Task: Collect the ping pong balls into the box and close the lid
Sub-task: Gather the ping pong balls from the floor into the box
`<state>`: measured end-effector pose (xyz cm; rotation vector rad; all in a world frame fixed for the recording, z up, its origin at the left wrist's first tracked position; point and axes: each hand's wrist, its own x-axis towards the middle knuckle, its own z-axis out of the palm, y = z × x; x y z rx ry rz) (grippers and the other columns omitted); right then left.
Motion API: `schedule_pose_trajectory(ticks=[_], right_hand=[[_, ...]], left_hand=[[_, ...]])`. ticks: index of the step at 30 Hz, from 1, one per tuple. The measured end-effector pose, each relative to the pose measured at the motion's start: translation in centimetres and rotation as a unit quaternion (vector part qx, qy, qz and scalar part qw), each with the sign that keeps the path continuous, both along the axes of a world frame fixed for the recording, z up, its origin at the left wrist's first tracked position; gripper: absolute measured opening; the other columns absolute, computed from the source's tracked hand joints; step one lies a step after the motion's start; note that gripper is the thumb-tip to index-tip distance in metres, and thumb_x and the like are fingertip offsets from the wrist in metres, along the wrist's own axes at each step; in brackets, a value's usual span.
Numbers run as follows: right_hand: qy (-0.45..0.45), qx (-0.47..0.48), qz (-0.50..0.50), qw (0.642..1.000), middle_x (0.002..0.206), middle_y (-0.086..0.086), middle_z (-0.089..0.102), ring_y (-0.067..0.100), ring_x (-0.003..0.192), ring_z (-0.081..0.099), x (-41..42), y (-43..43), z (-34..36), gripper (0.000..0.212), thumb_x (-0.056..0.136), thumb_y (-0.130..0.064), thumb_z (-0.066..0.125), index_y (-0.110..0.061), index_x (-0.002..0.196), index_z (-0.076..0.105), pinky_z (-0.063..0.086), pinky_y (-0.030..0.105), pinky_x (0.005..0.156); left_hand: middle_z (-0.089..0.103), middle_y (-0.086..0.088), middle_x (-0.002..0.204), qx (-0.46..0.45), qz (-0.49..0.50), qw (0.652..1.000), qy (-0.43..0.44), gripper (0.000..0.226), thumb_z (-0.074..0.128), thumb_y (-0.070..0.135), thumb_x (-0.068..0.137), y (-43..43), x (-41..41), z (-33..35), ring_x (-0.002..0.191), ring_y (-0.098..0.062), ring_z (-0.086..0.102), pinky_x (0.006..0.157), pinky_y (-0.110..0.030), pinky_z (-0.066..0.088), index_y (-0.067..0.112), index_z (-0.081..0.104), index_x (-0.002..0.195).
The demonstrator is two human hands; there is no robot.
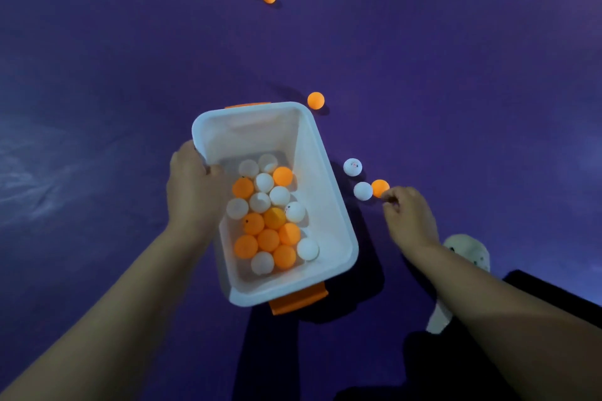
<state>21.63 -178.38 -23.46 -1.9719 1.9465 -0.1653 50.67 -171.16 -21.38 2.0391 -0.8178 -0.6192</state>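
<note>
While left hand (195, 185) grips white plastic box (325, 192) rim, right hand (407, 215), fingers pinched, reaching orange ping pong ball (379, 187); could nudge neighbouring white ball (363, 190) rolling across purple floor (456, 75).

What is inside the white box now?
The white box holds orange and white ping pong balls, loosely piled. The left hand on its rim hides a small part.

Balls (267, 218) in box (329, 205); loose balls (362, 190) right (two behind).

Left hand (195, 185) holds the white box (329, 205) rim; right hand (408, 215) touches an orange ball (379, 187).
</note>
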Motion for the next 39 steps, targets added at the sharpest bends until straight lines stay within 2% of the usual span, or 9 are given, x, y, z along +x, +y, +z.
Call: schedule_pose_trajectory(ticks=[9, 13, 19, 22, 25, 28, 31, 34, 39], right_hand=[[0.1, -0.003, 0.069, 0.993, 0.133, 0.012, 0.045, 0.032, 0.117, 0.042, 0.4, -4.1, -4.2, 0.05, 0.085, 0.0, 0.054, -0.011, 0.134, 0.049, 0.041, 0.042, 0.095], [0.113, 0.043, 0.078, 0.99, 0.122, 0.01, 0.047, 0.028, 0.108, 0.045, 0.0, -4.6, -5.3, 0.032, 0.084, -0.003, 0.057, -0.012, 0.114, 0.058, 0.044, 0.038, 0.081], [0.017, 0.012, -0.087, 0.996, 0.088, 0.007, 0.057, 0.028, 0.079, 0.052, 0.5, -4.7, -4.6, 0.015, 0.089, -0.011, 0.042, -0.008, 0.081, 0.054, 0.038, 0.034, 0.062], [-0.003, 0.013, -0.09, 0.996, 0.075, -0.002, 0.056, 0.024, 0.074, 0.055, 1.8, -4.3, -4.0, 0.024, 0.089, -0.038, 0.05, -0.015, 0.093, 0.051, 0.036, 0.031, 0.06], [0.053, 0.061, -0.048, 0.996, 0.093, -0.004, 0.059, 0.024, 0.086, 0.059, 2.5, -4.0, -4.0, 0.046, 0.082, -0.055, 0.055, -0.024, 0.115, 0.048, 0.04, 0.032, 0.066], [0.07, 0.082, -0.027, 0.994, 0.089, -0.003, 0.062, 0.024, 0.081, 0.057, 2.5, -3.9, -4.1, 0.034, 0.083, -0.051, 0.055, -0.02, 0.097, 0.052, 0.04, 0.032, 0.062], [-0.112, 0.028, -0.089, 0.989, 0.072, -0.002, 0.06, 0.024, 0.07, 0.059, 4.1, -3.7, -2.2, 0.029, 0.086, -0.047, 0.053, -0.019, 0.081, 0.053, 0.04, 0.03, 0.056], [-0.333, -0.032, -0.088, 0.938, 0.071, 0.003, 0.064, 0.017, 0.057, 0.061, 7.2, -3.0, 1.4, 0.018, 0.092, -0.035, 0.05, -0.021, 0.082, 0.054, 0.047, 0.029, 0.051], [-0.463, 0.004, -0.002, 0.887, 0.081, 0.004, 0.065, 0.018, 0.071, 0.064, 11.6, 0.0, 5.6, 0.002, 0.091, -0.028, 0.053, -0.027, 0.089, 0.053, 0.055, 0.03, 0.064]], left_hand=[[0.054, -0.01, 0.096, 0.033, 0.028, 0.999, -0.031, 0.018, 0.039, 0.004, 0.085, -0.4, 0.2, -2.0, 0.062, -0.006, 0.043, 0.047, -0.022, 0.026, 0.006, 0.051, 0.098], [0.052, -0.007, 0.097, 0.036, 0.035, 0.998, -0.028, 0.018, 0.04, 0.005, 0.087, -0.6, 0.0, -2.0, 0.065, -0.006, 0.044, 0.049, -0.02, 0.028, 0.009, 0.051, 0.101], [0.054, -0.007, 0.1, 0.04, 0.037, 0.998, -0.024, 0.02, 0.041, 0.006, 0.088, -0.7, -0.1, -2.2, 0.07, -0.01, 0.05, 0.05, -0.024, 0.035, 0.012, 0.052, 0.104], [0.055, -0.008, 0.098, 0.038, 0.039, 0.998, -0.024, 0.017, 0.041, 0.005, 0.087, -0.8, -0.1, -2.3, 0.069, -0.011, 0.049, 0.05, -0.024, 0.034, 0.011, 0.051, 0.1], [0.054, -0.005, 0.099, 0.049, 0.037, 0.998, -0.027, 0.017, 0.042, 0.006, 0.088, -0.6, -0.1, -2.2, 0.07, -0.01, 0.049, 0.051, -0.023, 0.035, 0.011, 0.051, 0.101], [0.055, -0.008, 0.098, 0.049, 0.034, 0.998, -0.032, 0.019, 0.041, 0.005, 0.087, -0.6, -0.1, -2.2, 0.07, -0.012, 0.051, 0.05, -0.023, 0.035, 0.01, 0.052, 0.102], [0.055, -0.007, 0.1, 0.052, 0.035, 0.998, -0.029, 0.019, 0.042, 0.005, 0.088, -0.8, -0.1, -2.2, 0.071, -0.012, 0.052, 0.05, -0.023, 0.036, 0.011, 0.052, 0.103], [0.052, -0.005, 0.101, 0.055, 0.037, 0.997, -0.029, 0.02, 0.042, 0.005, 0.088, -0.7, -0.1, -2.0, 0.069, -0.008, 0.048, 0.051, -0.021, 0.034, 0.01, 0.052, 0.105], [0.048, -0.004, 0.103, 0.064, 0.033, 0.997, -0.029, 0.02, 0.042, 0.006, 0.09, -0.7, -0.1, -1.5, 0.068, -0.001, 0.041, 0.052, -0.019, 0.031, 0.009, 0.05, 0.109]])
